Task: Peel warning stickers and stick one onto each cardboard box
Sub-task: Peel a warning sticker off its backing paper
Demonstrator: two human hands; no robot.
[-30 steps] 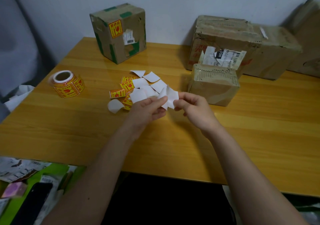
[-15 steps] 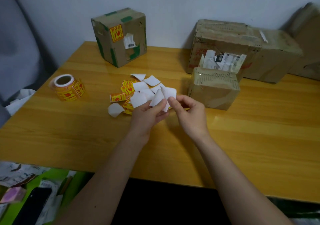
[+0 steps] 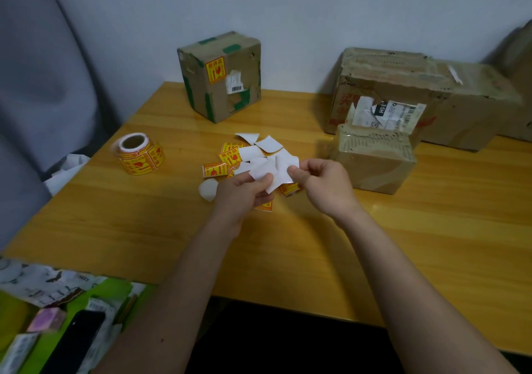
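Note:
My left hand (image 3: 244, 192) and my right hand (image 3: 325, 183) both pinch one sticker piece (image 3: 277, 170), white backing side up, above the table's middle. Under and behind them lies a pile of yellow-red warning stickers (image 3: 230, 154) and white backing scraps (image 3: 269, 144). A sticker roll (image 3: 139, 153) stands at the left. The box with green tape (image 3: 220, 75) at the back carries a yellow sticker (image 3: 215, 69). A small box (image 3: 374, 160) sits just right of my right hand, with a large box (image 3: 408, 91) behind it.
The wooden table (image 3: 403, 244) ends close to me at its front edge. Another box (image 3: 521, 56) leans at the far right. Below the table's left corner lie a black phone (image 3: 76, 342), papers and a green surface. A grey chair stands at the left.
Both hands have kept hold of the sticker piece and have shifted slightly while working its white backing. The view has tilted a little, so the table's things sit lower in the picture.

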